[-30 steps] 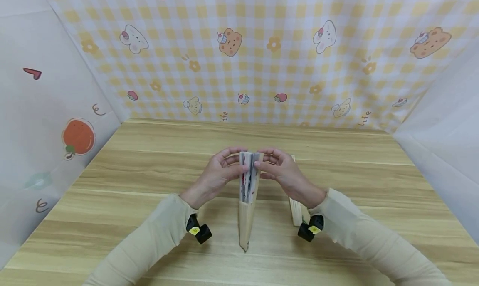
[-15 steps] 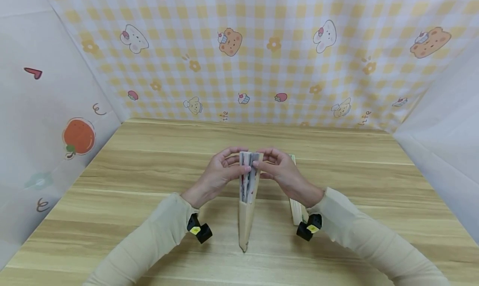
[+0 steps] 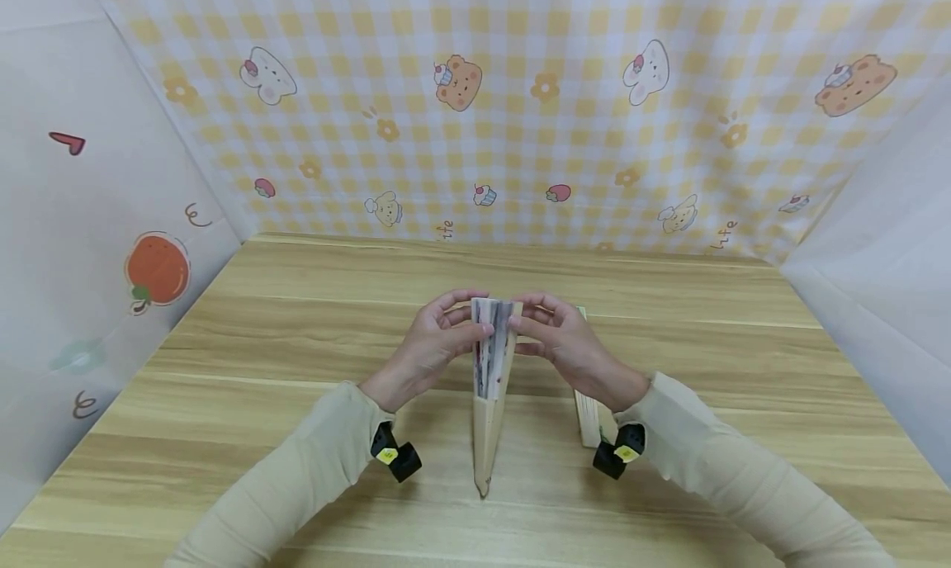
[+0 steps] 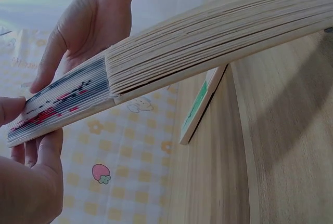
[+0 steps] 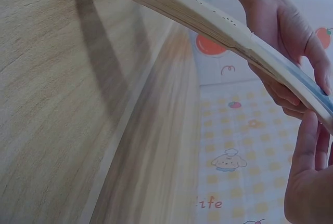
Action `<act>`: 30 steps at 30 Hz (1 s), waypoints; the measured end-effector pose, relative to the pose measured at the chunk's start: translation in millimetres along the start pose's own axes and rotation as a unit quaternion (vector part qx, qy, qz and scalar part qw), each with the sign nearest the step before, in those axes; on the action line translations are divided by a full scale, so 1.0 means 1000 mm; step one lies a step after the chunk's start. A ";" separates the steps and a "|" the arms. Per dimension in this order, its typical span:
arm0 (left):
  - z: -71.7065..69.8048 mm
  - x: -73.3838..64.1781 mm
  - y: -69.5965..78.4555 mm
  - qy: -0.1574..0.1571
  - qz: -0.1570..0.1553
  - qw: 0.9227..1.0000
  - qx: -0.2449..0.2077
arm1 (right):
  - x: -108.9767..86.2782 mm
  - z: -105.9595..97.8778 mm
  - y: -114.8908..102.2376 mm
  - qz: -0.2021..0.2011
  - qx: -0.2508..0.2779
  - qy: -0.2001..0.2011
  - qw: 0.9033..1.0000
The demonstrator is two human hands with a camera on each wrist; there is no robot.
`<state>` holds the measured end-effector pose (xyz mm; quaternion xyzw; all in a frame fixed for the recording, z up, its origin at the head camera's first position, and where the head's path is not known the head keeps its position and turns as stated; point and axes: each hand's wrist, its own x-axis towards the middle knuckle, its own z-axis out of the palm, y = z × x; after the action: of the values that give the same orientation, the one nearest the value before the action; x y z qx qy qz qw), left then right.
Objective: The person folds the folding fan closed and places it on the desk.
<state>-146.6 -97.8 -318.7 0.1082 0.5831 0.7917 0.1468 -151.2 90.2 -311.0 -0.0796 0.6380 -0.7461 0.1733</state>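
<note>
A wooden folding fan (image 3: 486, 419), mostly folded, stands between both hands with its pivot end toward the person. Its pleated leaf, white and grey with red and black marks, shows in the left wrist view, above bare wooden ribs (image 4: 208, 39). My left hand (image 3: 442, 333) pinches the leaf's left side near the top, thumb in front and fingers behind. On the other side my right hand (image 3: 553, 333) pinches the right outer rib the same way. The leaf's top is spread slightly between the two thumbs.
A second folded fan (image 3: 587, 419), pale with a green patch, lies on the wooden table (image 3: 297, 304) under the right forearm, partly hidden by the right hand. Behind the table hangs a yellow checked cloth (image 3: 505, 139); a white printed cloth (image 3: 96, 304) covers the left side.
The fan's top has spread slightly wider, its left edge shifting a little left with the left hand. The right thumb has moved slightly right. The second fan has stayed put.
</note>
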 end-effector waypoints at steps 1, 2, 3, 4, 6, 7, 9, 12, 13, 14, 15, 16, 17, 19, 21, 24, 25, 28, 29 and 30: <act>0.000 0.000 0.000 -0.001 0.001 1.000 -0.001 | 0.000 0.000 0.000 0.000 0.002 -0.001 1.000; 0.000 0.000 0.000 -0.002 0.001 1.000 -0.003 | 0.000 0.000 0.000 0.001 0.004 -0.001 1.000; 0.000 0.000 0.000 -0.003 0.001 1.000 -0.004 | -0.001 0.000 0.000 0.001 0.005 -0.002 1.000; 0.000 0.000 0.000 -0.004 0.001 1.000 -0.005 | -0.001 0.000 0.000 0.001 0.007 -0.004 1.000; 0.000 0.000 0.000 -0.007 0.001 1.000 -0.007 | -0.001 0.000 -0.001 0.001 0.009 -0.005 1.000; 0.000 -0.001 0.000 -0.008 0.002 1.000 -0.008 | -0.001 0.000 -0.001 0.002 0.011 -0.005 1.000; 0.000 -0.001 0.000 -0.008 0.001 1.000 -0.010 | -0.001 0.000 -0.001 0.002 0.013 -0.007 1.000; 0.000 0.000 0.000 -0.006 -0.002 1.000 -0.010 | -0.002 0.000 -0.002 0.003 0.018 -0.007 1.000; 0.000 0.000 0.000 -0.005 -0.002 1.000 -0.009 | -0.002 0.000 -0.002 0.004 0.020 -0.008 1.000; 0.000 0.000 -0.001 -0.004 -0.003 1.000 -0.009 | -0.002 0.000 -0.002 0.004 0.022 -0.008 1.000; 0.000 0.000 0.000 -0.004 -0.003 1.000 -0.008 | -0.002 0.000 -0.002 0.004 0.024 -0.008 1.000; 0.000 0.000 -0.001 -0.003 -0.003 1.000 -0.008 | -0.002 0.000 -0.002 0.004 0.025 -0.009 1.000; 0.000 0.000 -0.001 -0.003 -0.002 1.000 -0.008 | -0.002 0.000 -0.002 0.003 0.028 -0.010 1.000; 0.000 0.000 -0.001 -0.003 0.001 1.000 -0.008 | -0.002 0.000 -0.002 0.000 0.032 -0.014 0.999; 0.000 0.000 0.000 -0.003 0.003 1.000 -0.008 | -0.002 0.000 -0.002 -0.003 0.037 -0.020 0.999; 0.000 -0.001 0.000 -0.002 -0.001 1.000 -0.010 | -0.003 -0.001 -0.001 -0.009 0.044 -0.032 0.998; 0.000 -0.001 0.000 -0.002 -0.003 1.000 -0.011 | -0.003 -0.001 -0.001 -0.011 0.046 -0.037 0.998; 0.001 -0.001 0.000 -0.007 -0.002 1.000 -0.016 | -0.004 -0.001 -0.001 -0.014 0.053 -0.054 0.997; 0.001 -0.001 0.000 -0.009 -0.001 1.000 -0.017 | -0.004 -0.001 -0.001 -0.013 0.056 -0.059 0.997; 0.001 -0.001 0.000 -0.011 0.000 1.000 -0.017 | -0.004 -0.001 -0.001 -0.014 0.058 -0.064 0.996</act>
<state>-145.8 -97.0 -318.9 0.1148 0.5674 0.8005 0.1551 -148.1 92.9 -309.5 -0.1254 0.5800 -0.7777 0.2077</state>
